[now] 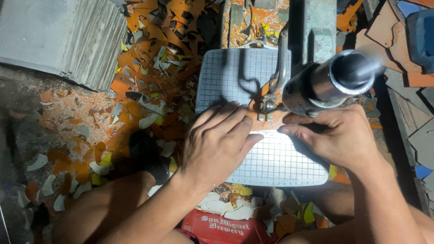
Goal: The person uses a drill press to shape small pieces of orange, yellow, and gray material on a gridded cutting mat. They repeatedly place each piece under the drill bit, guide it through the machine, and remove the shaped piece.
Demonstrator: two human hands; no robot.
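An orange sheet (266, 118) is pressed flat by the left hand (217, 144) and right hand (337, 135) under the machine's presser foot (264, 106); fingertips held this near could be caught.

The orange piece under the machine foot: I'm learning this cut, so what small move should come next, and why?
Probably ease the orange piece slightly forward under the foot: the left hand and right hand both press it flat on the gridded table, fingertips close to the foot.

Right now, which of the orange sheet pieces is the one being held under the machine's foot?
The flat orange piece on the gridded grey machine table, pinned between the left hand and right hand. The other orange scraps lie loose on the floor.
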